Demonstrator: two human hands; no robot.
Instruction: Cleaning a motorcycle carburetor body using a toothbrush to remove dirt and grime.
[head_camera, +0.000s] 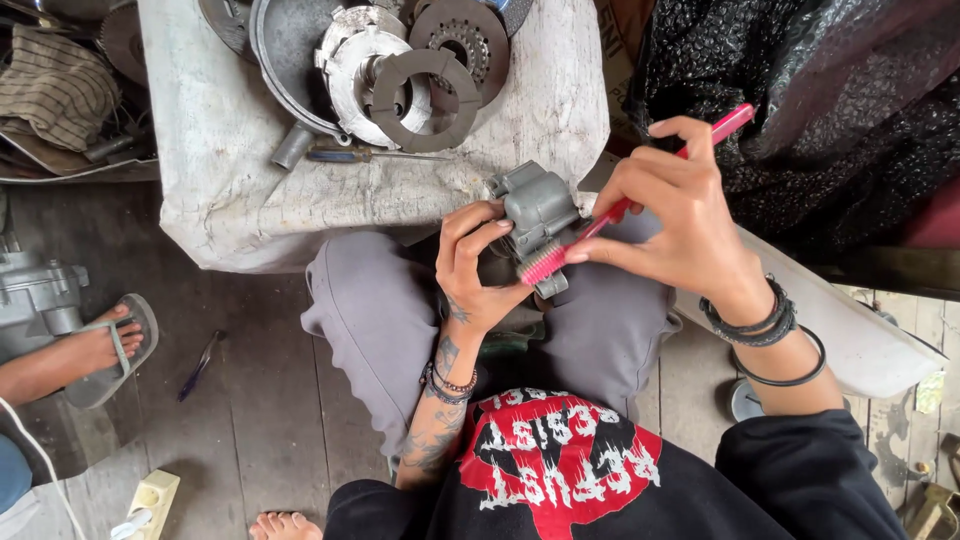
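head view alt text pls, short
A seated person's left hand holds a grey metal engine part while the right hand scrubs it with a pink toothbrush. Metal discs lie on a cloth-covered surface beyond.

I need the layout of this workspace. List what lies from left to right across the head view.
Striped cloth → sandalled foot of another person → blue-handled screwdriver on the white cloth → left hand → grey metal part → pink toothbrush → right hand → black plastic sheet.

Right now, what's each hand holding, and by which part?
Left hand grips the grey metal part around its body; right hand pinches the pink toothbrush mid-handle.
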